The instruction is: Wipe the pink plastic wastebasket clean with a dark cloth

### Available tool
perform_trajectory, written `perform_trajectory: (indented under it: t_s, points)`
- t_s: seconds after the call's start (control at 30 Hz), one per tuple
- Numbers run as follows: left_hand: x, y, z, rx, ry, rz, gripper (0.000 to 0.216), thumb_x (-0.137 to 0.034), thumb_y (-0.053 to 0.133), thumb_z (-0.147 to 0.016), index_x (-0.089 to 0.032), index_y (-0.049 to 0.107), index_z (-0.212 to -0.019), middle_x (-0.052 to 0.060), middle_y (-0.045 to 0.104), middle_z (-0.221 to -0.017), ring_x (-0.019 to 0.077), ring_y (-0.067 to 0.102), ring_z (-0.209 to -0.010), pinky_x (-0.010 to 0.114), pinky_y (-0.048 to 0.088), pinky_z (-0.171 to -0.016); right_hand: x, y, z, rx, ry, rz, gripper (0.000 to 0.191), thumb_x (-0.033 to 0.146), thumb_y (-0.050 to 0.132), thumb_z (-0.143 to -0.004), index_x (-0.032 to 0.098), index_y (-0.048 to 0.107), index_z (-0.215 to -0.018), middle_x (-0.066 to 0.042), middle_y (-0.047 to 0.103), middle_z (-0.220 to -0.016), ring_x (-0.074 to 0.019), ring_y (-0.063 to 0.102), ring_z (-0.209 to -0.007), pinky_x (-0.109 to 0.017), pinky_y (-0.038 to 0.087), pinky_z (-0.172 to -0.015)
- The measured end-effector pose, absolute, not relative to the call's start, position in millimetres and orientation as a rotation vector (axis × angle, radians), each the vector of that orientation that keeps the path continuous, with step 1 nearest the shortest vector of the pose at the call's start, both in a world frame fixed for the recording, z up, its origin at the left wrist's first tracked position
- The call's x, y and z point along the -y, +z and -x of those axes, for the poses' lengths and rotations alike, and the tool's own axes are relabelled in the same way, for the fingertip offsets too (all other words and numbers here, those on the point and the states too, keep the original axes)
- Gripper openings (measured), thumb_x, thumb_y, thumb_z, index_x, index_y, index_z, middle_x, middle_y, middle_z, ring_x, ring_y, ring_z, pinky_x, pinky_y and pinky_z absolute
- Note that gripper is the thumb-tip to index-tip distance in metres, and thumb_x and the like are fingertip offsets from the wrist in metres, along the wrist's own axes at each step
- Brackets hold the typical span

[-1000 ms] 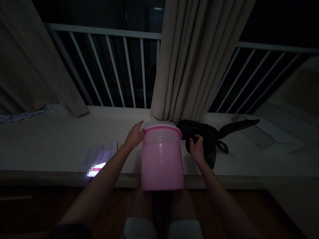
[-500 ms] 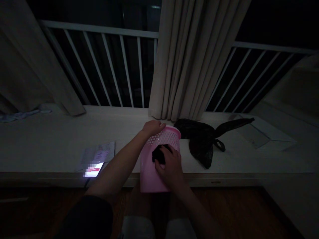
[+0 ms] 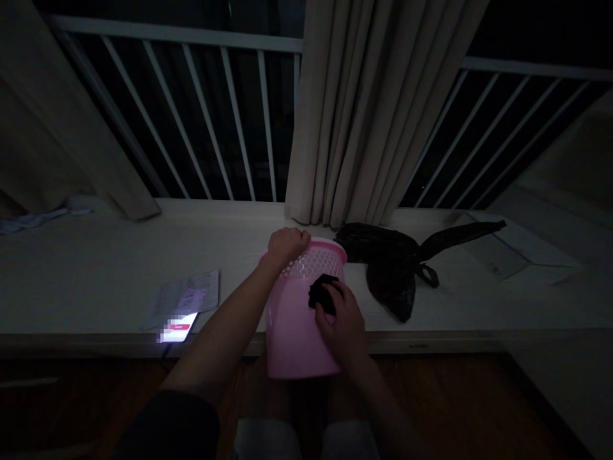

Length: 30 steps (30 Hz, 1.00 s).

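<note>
Shifted rightward, right hand (image 3: 343,329) fingers (image 3: 328,315) pin black wad (image 3: 321,291) against basket (image 3: 291,335).

Long white surface (image 3: 96,281) below the railing, running from 9 to 3 o'clock.
- Black plastic bag (image 3: 387,268), crumpled, at 2 o'clock, with one handle stretched out to the right.
- Printed packet (image 3: 191,295), flat, at 8 o'clock.
- Phone (image 3: 178,329), screen lit, at the near edge, touching the packet's lower corner.
- Pale cloth (image 3: 29,220), bunched at far 9 o'clock.
- Flat pale sheet (image 3: 517,252) at 3 o'clock, well apart from the packet.
</note>
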<state>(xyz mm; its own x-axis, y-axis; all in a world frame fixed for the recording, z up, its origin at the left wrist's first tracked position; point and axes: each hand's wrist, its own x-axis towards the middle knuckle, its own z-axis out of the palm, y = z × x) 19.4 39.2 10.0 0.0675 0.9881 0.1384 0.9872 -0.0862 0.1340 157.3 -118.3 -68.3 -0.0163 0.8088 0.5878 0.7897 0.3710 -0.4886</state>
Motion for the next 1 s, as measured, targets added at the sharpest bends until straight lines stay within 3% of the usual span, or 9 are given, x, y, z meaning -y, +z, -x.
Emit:
perform_trajectory:
  t_s: [0.5,1.0]
  points:
    - [-40.9,11.8,-20.4,-2.112,0.263,-2.307,0.055,-0.036,0.024,-0.093,-0.009,0.071,-0.104,0.019,0.07,-0.105,0.0286,0.065,-0.101,0.036,0.049,-0.083,122.2,-55.2,-124.5,1.983,0.045,1.269,0.039,0.02,0.054,-0.08,0.017,0.061,-0.118,-0.016,0.052,-0.128,-0.0321,0.039,-0.13,-0.056,0.038,-0.107]
    - [-24.6,6.8,-17.2,-2.176,0.318,-2.248,0.055,-0.034,0.023,-0.094,-0.009,0.071,-0.102,0.019,0.07,-0.099,0.0294,0.065,-0.098,0.04,0.048,-0.083,131.8,-50.8,-138.6,2.061,0.092,1.239,0.039,0.021,0.054,-0.081,0.015,0.059,-0.12,-0.017,0.049,-0.13,-0.031,0.04,-0.131,-0.055,0.037,-0.108]
